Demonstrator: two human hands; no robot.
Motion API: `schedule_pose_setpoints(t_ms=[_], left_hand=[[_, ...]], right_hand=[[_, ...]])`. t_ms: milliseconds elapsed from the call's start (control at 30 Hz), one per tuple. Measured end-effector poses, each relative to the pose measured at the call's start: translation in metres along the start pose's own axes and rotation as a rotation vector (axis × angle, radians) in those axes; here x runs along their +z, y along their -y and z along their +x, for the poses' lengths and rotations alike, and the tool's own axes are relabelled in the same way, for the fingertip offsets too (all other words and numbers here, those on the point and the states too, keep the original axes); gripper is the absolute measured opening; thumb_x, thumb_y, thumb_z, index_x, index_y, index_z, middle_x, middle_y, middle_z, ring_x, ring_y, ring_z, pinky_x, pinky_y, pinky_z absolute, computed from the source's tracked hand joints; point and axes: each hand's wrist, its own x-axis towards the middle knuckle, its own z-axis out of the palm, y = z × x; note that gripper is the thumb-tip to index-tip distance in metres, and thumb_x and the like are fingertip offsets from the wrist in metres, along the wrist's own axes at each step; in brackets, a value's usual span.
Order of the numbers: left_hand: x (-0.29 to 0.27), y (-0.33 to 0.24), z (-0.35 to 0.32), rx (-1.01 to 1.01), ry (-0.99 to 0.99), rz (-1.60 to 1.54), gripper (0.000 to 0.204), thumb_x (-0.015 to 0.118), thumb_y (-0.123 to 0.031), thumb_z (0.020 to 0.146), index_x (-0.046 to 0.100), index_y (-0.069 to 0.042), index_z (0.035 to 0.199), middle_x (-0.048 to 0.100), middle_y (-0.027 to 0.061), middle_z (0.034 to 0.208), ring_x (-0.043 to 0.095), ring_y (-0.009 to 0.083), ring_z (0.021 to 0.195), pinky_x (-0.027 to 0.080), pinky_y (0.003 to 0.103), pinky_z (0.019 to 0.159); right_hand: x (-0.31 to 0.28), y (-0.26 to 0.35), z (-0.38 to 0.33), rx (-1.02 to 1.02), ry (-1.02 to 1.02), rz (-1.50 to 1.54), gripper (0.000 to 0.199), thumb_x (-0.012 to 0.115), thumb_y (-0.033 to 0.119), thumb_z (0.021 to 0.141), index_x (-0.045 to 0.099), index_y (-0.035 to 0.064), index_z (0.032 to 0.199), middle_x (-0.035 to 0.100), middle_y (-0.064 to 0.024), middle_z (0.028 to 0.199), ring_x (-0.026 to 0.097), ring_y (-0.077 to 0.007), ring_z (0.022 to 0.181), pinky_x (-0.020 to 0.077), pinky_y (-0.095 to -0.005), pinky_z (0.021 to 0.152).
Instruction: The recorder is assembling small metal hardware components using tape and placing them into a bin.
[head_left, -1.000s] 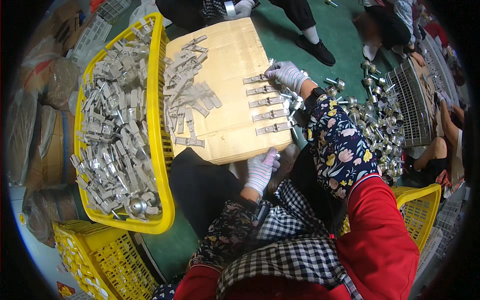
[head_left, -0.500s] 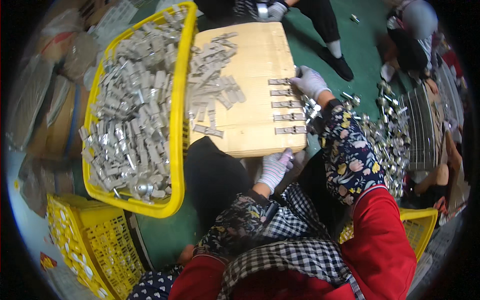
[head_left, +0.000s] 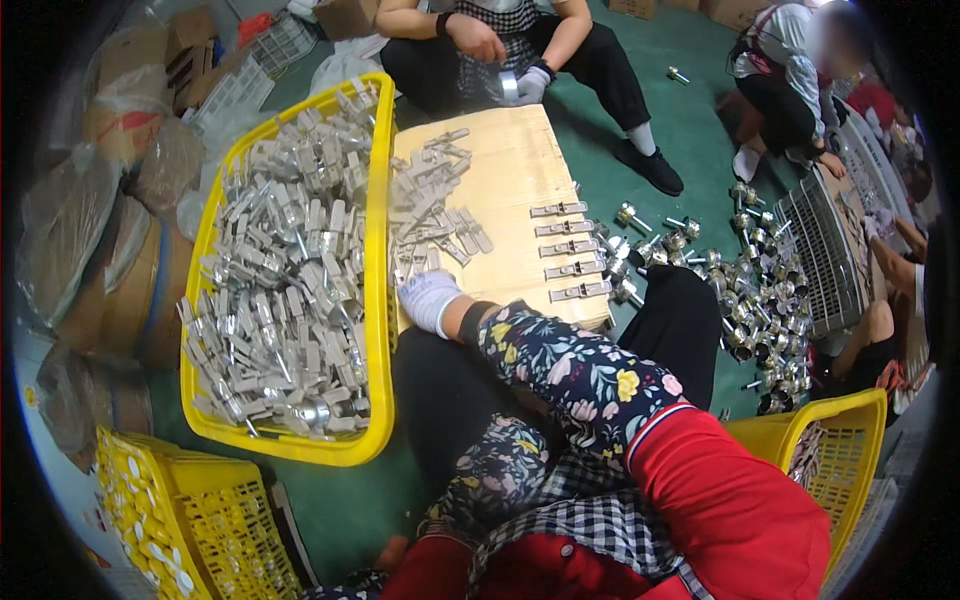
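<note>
My right hand [head_left: 428, 300], in a pale glove, reaches across to the near left corner of a tan cardboard-like board [head_left: 500, 165]. It touches down by a pile of loose grey metal clips [head_left: 430, 205]; its fingers curl down out of sight, so what they hold is hidden. Along the board's right edge lies a neat column of several clips [head_left: 566, 247], set side by side. My left forearm [head_left: 500, 460], in a floral sleeve, passes under the right arm, and its hand is hidden. A yellow basket [head_left: 378, 270] heaped with similar clips stands against the board's left side.
Metal round fittings with stems [head_left: 770, 300] lie heaped on the green floor at right. Across the board sits a person holding a roll of tape [head_left: 509, 86]. Yellow crates [head_left: 225, 510] [head_left: 860, 440] stand at both near sides. Another person works beside a grey crate [head_left: 815, 255].
My right hand has swung left from the column of clips to the loose pile. My left hand, earlier at the board's near edge, is now out of sight. The view has tilted up.
</note>
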Motion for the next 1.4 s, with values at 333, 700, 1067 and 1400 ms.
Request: schedule_pose_setpoints(t_ms=[333, 700, 1067, 1400], left_hand=[[-0.012, 0.015, 0.028, 0.348, 0.069, 0.902, 0.040, 0.043, -0.030, 0.087, 0.049, -0.006, 0.118, 0.049, 0.0133, 0.120, 0.047, 0.0237, 0.107, 0.040, 0.039, 0.091], [0.072, -0.083, 0.001, -0.016, -0.234, 0.772, 0.018, 0.055, -0.019, 0.086, 0.061, -0.003, 0.089, 0.064, 0.0079, 0.079, 0.059, 0.0166, 0.067, 0.046, 0.027, 0.058], [0.085, -0.086, -0.001, -0.167, -0.329, 0.432, 0.029, 0.059, -0.028, 0.086, 0.061, 0.002, 0.086, 0.062, 0.0059, 0.071, 0.056, 0.0106, 0.053, 0.044, 0.021, 0.048], [0.086, -0.083, -0.003, -0.138, -0.361, 0.457, 0.027, 0.058, -0.026, 0.088, 0.064, -0.001, 0.079, 0.060, 0.0011, 0.065, 0.051, 0.0058, 0.052, 0.041, 0.019, 0.050]], right_hand=[[-0.046, -0.022, -0.034, -0.028, 0.121, 0.146, 0.032, 0.057, 0.014, 0.075, 0.059, 0.0027, 0.105, 0.062, -0.0191, 0.099, 0.060, -0.0317, 0.095, 0.0477, -0.0383, 0.081], [-0.074, -0.140, -0.082, -0.055, 0.074, 0.308, 0.028, 0.058, 0.022, 0.076, 0.063, 0.0085, 0.101, 0.064, -0.0167, 0.091, 0.061, -0.0318, 0.085, 0.0469, -0.0372, 0.080], [-0.036, -0.301, -0.055, 0.589, -0.347, 1.064, 0.034, 0.069, 0.022, 0.071, 0.065, -0.0033, 0.094, 0.065, -0.0103, 0.082, 0.059, -0.0172, 0.070, 0.0481, -0.0282, 0.065], [-0.023, -0.315, -0.044, 0.601, -0.267, 1.082, 0.029, 0.069, 0.020, 0.069, 0.067, -0.0006, 0.090, 0.065, -0.0104, 0.081, 0.059, -0.0184, 0.071, 0.0476, -0.0291, 0.067]])
